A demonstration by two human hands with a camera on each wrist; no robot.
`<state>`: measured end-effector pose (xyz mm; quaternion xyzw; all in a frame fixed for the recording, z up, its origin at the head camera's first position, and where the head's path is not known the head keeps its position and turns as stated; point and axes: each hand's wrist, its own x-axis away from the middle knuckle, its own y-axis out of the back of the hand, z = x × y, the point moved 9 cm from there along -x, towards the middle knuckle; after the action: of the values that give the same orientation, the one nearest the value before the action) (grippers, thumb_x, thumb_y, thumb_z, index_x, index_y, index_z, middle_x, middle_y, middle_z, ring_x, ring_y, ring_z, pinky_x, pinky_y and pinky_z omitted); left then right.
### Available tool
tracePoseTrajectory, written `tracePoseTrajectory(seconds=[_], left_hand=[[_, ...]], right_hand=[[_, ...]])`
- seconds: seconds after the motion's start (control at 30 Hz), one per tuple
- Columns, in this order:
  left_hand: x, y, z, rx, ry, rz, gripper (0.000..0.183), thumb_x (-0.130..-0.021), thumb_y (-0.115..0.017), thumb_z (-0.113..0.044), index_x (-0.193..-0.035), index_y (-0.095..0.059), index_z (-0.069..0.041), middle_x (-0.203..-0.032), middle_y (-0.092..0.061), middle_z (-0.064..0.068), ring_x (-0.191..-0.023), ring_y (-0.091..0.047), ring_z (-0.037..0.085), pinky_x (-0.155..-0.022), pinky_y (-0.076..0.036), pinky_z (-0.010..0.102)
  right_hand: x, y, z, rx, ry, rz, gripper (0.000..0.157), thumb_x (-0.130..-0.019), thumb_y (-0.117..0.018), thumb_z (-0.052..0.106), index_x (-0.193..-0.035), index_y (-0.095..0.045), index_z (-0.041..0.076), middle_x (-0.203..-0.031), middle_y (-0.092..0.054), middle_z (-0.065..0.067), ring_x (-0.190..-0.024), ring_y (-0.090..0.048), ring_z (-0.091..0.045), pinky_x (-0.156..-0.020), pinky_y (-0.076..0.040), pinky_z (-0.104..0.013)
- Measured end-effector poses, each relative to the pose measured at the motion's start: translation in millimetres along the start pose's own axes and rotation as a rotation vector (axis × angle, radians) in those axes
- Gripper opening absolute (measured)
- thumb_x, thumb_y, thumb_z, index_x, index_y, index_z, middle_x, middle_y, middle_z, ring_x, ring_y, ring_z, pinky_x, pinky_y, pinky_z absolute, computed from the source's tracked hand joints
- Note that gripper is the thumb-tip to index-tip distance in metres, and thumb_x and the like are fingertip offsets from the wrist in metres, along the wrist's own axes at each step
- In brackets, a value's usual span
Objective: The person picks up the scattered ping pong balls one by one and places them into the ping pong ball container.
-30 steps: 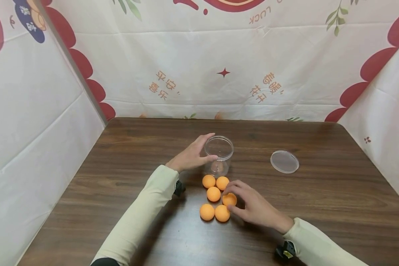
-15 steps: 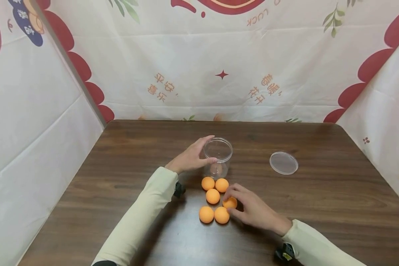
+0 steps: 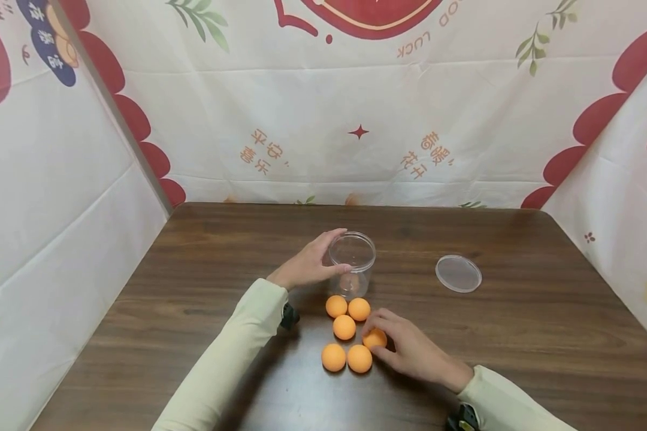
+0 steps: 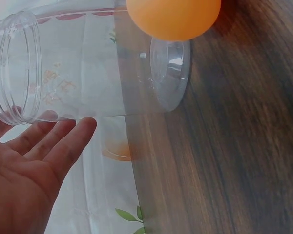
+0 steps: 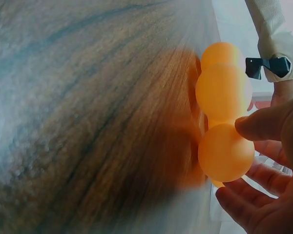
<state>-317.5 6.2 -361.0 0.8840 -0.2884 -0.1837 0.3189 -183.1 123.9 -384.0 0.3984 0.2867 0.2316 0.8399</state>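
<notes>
The left hand holds a clear plastic jar near its open top, thumb on the near side and fingers on the far side. In the left wrist view, several fingertips lie along the wall of the jar. Just in front of the jar, several orange ping-pong balls sit on the table. The right hand pinches the rightmost ping-pong ball. Its thumb presses that ball in the right wrist view, with the other fingers around the opposite side.
A clear round lid lies flat on the brown wooden table, right of the jar. Printed white cloth hangs behind the table and along both sides. Dark wrist cameras sit at the cuffs.
The right thumb and fingers have closed in on the rightmost ball, which has shifted slightly right from its neighbours. The left hand stays on the jar. The head view has tilted up a little.
</notes>
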Motion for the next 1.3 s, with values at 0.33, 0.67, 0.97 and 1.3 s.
tracePoseTrajectory(seconds=[0.33, 0.67, 0.97, 1.3], left_hand=[[0.4, -0.5, 0.9, 0.026, 0.001, -0.002, 0.075, -0.089, -0.067, -0.030, -0.149, -0.027, -0.012, -0.144, -0.042, 0.011, -0.131, -0.044, 0.024, -0.096, -0.047, 0.039], [0.8, 0.0, 3.7, 0.052, 0.009, -0.013, 0.075, -0.088, -0.068, -0.029, -0.149, -0.027, -0.011, -0.142, -0.044, 0.012, -0.131, -0.043, 0.030, -0.095, -0.047, 0.041], [0.1, 0.0, 5.6, 0.074, 0.015, -0.010, 0.076, -0.088, -0.069, -0.030, -0.148, -0.027, -0.011, -0.143, -0.044, 0.012, -0.133, -0.042, 0.032, -0.098, -0.046, 0.043], [0.4, -2.2, 8.4, 0.106, 0.037, -0.008, 0.076, -0.088, -0.069, -0.031, -0.149, -0.027, -0.013, -0.145, -0.042, 0.011, -0.135, -0.039, 0.032, -0.102, -0.043, 0.045]], right_hand=[[-1, 1.1, 0, 0.021, 0.024, -0.005, 0.028, -0.078, -0.072, -0.002, -0.098, -0.063, 0.014, -0.101, -0.058, 0.006, -0.092, -0.054, -0.006, -0.078, -0.049, -0.027], [-8, 17.9, 9, 0.064, 0.070, -0.030, 0.027, -0.076, -0.074, 0.000, -0.098, -0.062, 0.011, -0.101, -0.059, 0.003, -0.092, -0.057, -0.009, -0.077, -0.050, -0.029], [-25, 46.2, 14, 0.070, 0.024, -0.041, 0.026, -0.078, -0.074, 0.001, -0.098, -0.063, 0.012, -0.102, -0.059, 0.004, -0.090, -0.056, -0.006, -0.077, -0.052, -0.033], [-48, 74.9, 23, 0.130, 0.048, -0.068, 0.026, -0.078, -0.075, 0.001, -0.099, -0.064, 0.012, -0.102, -0.060, 0.004, -0.089, -0.058, -0.008, -0.076, -0.052, -0.033]])
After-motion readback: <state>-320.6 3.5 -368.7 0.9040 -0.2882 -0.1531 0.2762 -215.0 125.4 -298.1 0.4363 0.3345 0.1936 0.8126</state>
